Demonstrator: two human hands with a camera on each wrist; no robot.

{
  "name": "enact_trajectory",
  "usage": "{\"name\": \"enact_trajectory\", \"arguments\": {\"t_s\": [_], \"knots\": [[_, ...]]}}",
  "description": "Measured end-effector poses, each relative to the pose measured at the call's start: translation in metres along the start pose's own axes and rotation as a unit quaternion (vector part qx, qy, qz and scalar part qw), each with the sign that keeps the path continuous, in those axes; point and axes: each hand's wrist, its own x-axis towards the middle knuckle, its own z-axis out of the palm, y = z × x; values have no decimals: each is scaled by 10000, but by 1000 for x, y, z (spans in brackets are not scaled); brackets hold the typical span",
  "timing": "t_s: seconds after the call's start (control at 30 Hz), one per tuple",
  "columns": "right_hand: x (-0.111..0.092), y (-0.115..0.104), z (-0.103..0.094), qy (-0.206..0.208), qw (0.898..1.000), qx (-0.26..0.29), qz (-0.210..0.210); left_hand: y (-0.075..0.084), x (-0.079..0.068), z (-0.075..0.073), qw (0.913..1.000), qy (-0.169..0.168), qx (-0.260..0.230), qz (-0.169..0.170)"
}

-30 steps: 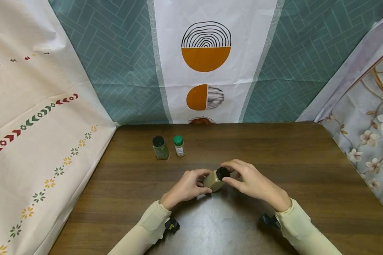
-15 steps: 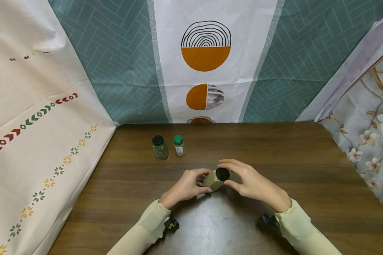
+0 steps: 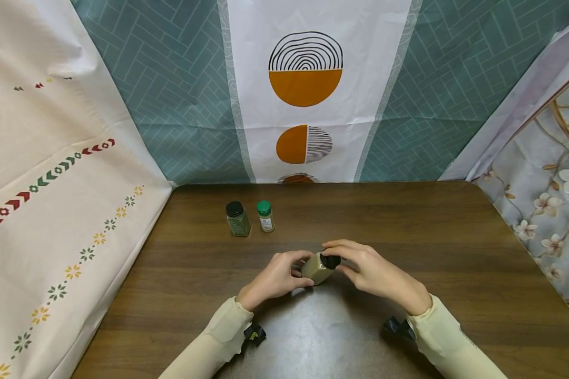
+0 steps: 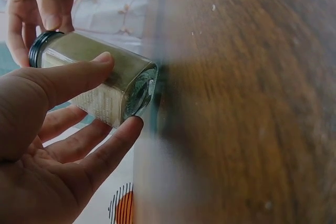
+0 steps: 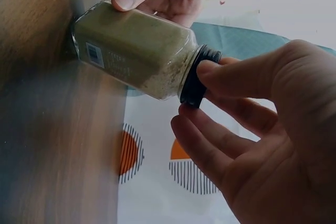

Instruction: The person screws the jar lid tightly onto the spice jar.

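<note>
The left hand (image 3: 276,277) grips a tilted spice jar (image 3: 315,268) just above the worktop (image 3: 408,221); the right hand (image 3: 370,271) pinches its black cap (image 3: 330,261), seemingly not yet off. Two more jars (image 3: 238,219) stand well apart behind.

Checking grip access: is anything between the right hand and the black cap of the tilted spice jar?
Nothing visible: the right hand already touches the black cap of the spice jar, which the left hand holds.
</note>
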Motion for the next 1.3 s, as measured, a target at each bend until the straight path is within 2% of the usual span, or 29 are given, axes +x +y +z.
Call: {"name": "enact_trajectory", "arguments": {"t_s": [0.37,0.87,1.3], "knots": [[-1,2,0,59,9995,281,103,-1,0,0,10000,4,-42,90],[-1,3,1,16,9978,505,420,3,1,1,9999,85,-76,-14],[2,1,1,104,9951,571,802,3,1,2,9990,348,-253,-109]]}}
